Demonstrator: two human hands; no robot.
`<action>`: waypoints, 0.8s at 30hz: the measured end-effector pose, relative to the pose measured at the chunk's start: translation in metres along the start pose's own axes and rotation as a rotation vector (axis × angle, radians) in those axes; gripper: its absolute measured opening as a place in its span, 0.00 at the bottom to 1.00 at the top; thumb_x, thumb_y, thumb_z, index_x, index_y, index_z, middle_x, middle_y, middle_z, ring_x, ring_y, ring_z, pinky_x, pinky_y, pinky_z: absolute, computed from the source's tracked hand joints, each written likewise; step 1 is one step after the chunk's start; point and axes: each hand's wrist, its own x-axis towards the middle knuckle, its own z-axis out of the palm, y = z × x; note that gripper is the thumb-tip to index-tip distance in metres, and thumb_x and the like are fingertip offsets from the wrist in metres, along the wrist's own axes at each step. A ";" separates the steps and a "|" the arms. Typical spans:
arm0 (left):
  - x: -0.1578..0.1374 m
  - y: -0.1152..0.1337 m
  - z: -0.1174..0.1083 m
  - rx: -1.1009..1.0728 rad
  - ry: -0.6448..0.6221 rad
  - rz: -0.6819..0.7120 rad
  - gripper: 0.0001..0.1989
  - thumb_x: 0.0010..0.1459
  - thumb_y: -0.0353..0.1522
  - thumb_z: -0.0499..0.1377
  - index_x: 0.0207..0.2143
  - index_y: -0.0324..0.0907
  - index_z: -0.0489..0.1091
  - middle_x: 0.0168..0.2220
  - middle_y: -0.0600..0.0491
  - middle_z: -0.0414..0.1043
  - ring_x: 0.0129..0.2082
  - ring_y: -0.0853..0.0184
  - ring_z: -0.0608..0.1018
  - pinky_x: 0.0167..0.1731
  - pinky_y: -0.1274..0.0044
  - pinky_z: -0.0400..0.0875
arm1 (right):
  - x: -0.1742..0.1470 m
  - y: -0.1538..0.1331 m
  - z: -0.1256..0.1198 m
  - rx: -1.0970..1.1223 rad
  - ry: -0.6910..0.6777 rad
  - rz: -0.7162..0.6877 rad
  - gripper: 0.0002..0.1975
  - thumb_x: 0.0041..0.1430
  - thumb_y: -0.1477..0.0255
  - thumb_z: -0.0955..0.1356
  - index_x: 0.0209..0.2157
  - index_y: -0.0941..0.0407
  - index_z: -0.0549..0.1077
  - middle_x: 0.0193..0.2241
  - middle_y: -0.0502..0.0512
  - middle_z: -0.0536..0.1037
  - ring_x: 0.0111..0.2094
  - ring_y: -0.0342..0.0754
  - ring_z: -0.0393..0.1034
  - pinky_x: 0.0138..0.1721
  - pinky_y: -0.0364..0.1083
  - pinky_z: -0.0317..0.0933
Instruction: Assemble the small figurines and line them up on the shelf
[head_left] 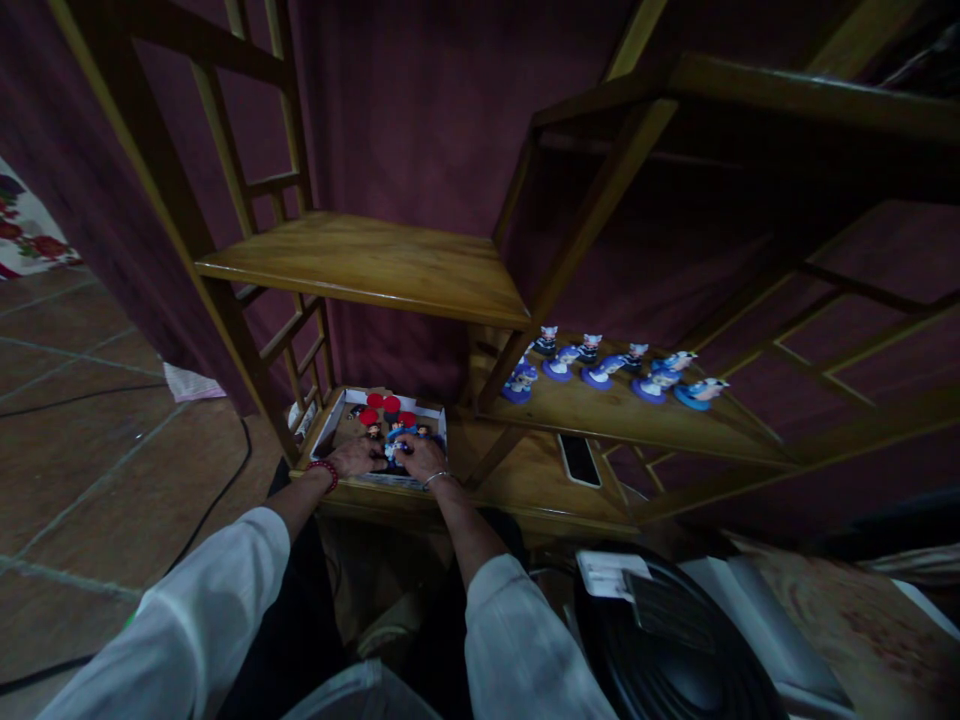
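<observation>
A shallow white-walled box (pixel 330 425) with a brown bottom stands on the low shelf in front of me. In it are small figurines, several with round red tops (pixel 391 404). My right hand (pixel 424 458) reaches over the box's right side, its fingers closed round a small blue-and-white figurine (pixel 393 452). My left hand (pixel 356 457) lies over the front left of the box, fingers stretched toward that figurine; whether they touch it is hard to see in the dim light. Dark-haired figurines (pixel 373 430) stand just behind my hands.
Blue-and-purple figurines (pixel 602 371) and dark-based ones (pixel 590 346) line the raised shelf at right. Below them lies a phone (pixel 580 460). A wooden shelf board (pixel 375 260) overhangs the box. At lower right sits a round black object (pixel 675 640); a cable (pixel 225 490) crosses the floor.
</observation>
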 end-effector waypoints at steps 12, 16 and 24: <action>0.000 0.008 -0.005 0.005 -0.085 -0.083 0.15 0.47 0.33 0.55 0.38 0.38 0.70 0.37 0.49 0.72 0.37 0.63 0.73 0.38 0.75 0.65 | 0.004 0.003 0.003 -0.063 -0.008 0.068 0.14 0.52 0.67 0.62 0.41 0.48 0.70 0.38 0.49 0.76 0.40 0.45 0.69 0.41 0.41 0.59; 0.000 0.009 -0.006 0.005 -0.083 -0.072 0.15 0.47 0.30 0.54 0.39 0.39 0.71 0.36 0.50 0.71 0.37 0.63 0.72 0.37 0.75 0.65 | 0.006 0.005 0.005 -0.061 -0.028 0.072 0.14 0.52 0.70 0.63 0.42 0.50 0.70 0.40 0.51 0.75 0.41 0.45 0.69 0.42 0.41 0.59; 0.002 0.009 -0.003 -0.019 -0.046 -0.054 0.11 0.46 0.27 0.55 0.34 0.39 0.73 0.36 0.49 0.70 0.34 0.64 0.71 0.36 0.76 0.64 | 0.007 0.003 0.004 -0.073 -0.052 0.107 0.15 0.52 0.70 0.62 0.42 0.53 0.70 0.39 0.54 0.76 0.41 0.48 0.69 0.41 0.43 0.59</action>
